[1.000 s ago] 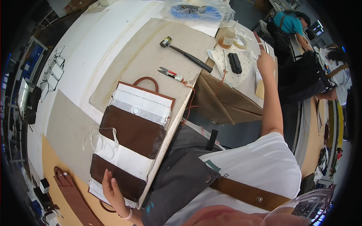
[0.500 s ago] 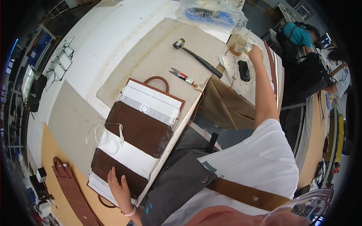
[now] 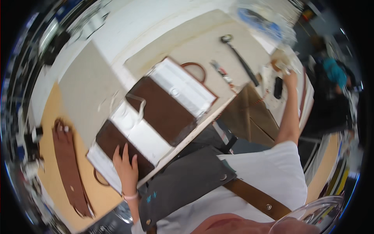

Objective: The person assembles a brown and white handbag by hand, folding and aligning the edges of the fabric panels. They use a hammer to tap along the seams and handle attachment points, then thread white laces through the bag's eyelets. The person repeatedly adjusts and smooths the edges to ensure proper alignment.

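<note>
The white tabletop [image 3: 146, 21] fills the upper left and middle of the frame, a beige sheet [image 3: 187, 39] spread over part of it. On it, at the centre and slanting along the near edge, I find the opened bag [image 3: 167, 113] laid flat: two dark brown panels, white strips between and beyond them, a brown handle [image 3: 198, 69] at its upper end. Brown material [image 3: 251, 117] hangs in folds right of centre. A long reddish-brown piece [image 3: 67, 163] lies at lower left, apart from the bag. A clear plastic bag [image 3: 261, 23] with blue contents sits at upper right.

My left hand [image 3: 126, 165] is over the bag's lower dark panel, fingers extended and spread — nothing in its grip. My right hand [image 3: 290, 79] is at upper right, just beside an amber bottle [image 3: 277, 64]; blur covers the fingers, so I cannot tell how far they are closed or whether they hold anything.

Smaller items: a hammer [image 3: 243, 64] lies above and right of the bag; white loops [image 3: 142, 108] cross the bag's middle; red-and-silver snips [image 3: 223, 73] lie between handle and hammer; a black case [image 3: 278, 87] rests below the bottle.
</note>
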Demonstrator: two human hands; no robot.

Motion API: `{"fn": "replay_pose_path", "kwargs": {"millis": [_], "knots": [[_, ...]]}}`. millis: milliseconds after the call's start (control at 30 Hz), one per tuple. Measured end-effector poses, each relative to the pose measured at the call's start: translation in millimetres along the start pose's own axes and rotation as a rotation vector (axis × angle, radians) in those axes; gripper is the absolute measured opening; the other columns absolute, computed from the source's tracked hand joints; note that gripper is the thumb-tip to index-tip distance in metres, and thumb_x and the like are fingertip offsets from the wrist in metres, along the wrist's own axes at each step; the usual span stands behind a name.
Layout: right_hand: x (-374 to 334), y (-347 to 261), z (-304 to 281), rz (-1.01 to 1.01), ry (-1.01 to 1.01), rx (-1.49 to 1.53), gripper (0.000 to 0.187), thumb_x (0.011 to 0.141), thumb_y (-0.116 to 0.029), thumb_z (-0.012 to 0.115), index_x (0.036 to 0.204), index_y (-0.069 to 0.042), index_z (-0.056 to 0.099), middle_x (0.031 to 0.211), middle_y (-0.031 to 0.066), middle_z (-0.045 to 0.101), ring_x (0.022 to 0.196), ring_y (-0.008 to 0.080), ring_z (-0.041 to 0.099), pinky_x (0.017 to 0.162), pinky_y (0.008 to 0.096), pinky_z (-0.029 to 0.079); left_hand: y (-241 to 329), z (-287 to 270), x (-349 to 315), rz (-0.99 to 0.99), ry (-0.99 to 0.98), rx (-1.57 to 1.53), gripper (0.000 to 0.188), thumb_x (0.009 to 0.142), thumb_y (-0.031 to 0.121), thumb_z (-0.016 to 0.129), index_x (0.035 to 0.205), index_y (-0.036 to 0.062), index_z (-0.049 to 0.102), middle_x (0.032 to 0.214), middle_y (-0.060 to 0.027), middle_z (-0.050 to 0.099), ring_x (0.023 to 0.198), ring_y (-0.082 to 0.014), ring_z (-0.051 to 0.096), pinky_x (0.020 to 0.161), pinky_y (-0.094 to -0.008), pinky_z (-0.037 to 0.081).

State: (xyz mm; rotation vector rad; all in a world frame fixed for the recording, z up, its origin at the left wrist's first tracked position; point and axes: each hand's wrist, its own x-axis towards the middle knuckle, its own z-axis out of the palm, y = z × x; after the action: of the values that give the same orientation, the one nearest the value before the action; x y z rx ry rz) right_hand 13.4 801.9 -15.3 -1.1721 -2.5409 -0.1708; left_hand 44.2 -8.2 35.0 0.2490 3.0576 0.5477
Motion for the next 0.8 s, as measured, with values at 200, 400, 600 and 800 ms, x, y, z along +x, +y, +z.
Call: {"fn": "replay_pose_path", "kwargs": {"millis": [200, 400, 600, 800], "knots": [[-73, -103, -66, -0.276, 0.325, 0.361, 0.024, 0.091, -0.020, 0.065, 0.102, 0.000, 0.071, 0.094, 0.0184, 0.071, 0.093, 0.0355, 0.066, 0.085, 0.0416, 0.051, -5, -23, 18, -0.046, 0.037, -0.146, 0.042, 0.092, 0.013, 0.066, 0.133, 0.0050, 0.060, 0.127, -0.0201, 0.058, 0.118, -0.0378, 0.056, 0.101, -0.0410, 0.046], [-238, -326, -138, -0.765, -0.273, 1.000, 0.018, 0.091, -0.006, 0.062, 0.108, -0.003, 0.068, 0.103, 0.0140, 0.069, 0.096, 0.0302, 0.065, 0.089, 0.0376, 0.049, 7, -30, 56, 0.130, 0.084, -0.271, 0.040, 0.090, 0.012, 0.068, 0.129, 0.0046, 0.062, 0.126, -0.0166, 0.062, 0.117, -0.0362, 0.057, 0.099, -0.0403, 0.047], [-339, -444, -163, -1.452, -0.463, 0.708, 0.021, 0.088, -0.009, 0.063, 0.109, -0.007, 0.067, 0.111, 0.0131, 0.064, 0.096, 0.0333, 0.060, 0.085, 0.0443, 0.049, 11, 5, 89, 0.168, 0.036, -0.038, 0.023, 0.085, 0.011, 0.070, 0.107, 0.0058, 0.066, 0.102, -0.0103, 0.064, 0.096, -0.0306, 0.061, 0.086, -0.0410, 0.048], [-281, -483, -143, -1.135, -0.325, 0.994, 0.012, 0.090, -0.007, 0.058, 0.092, 0.001, 0.067, 0.094, 0.0160, 0.065, 0.091, 0.0386, 0.060, 0.080, 0.0456, 0.050, -31, -22, 61, 0.124, -0.007, -0.233, 0.006, 0.087, 0.005, 0.065, 0.092, 0.0048, 0.061, 0.084, -0.0098, 0.064, 0.082, -0.0291, 0.062, 0.074, -0.0389, 0.046]]}}
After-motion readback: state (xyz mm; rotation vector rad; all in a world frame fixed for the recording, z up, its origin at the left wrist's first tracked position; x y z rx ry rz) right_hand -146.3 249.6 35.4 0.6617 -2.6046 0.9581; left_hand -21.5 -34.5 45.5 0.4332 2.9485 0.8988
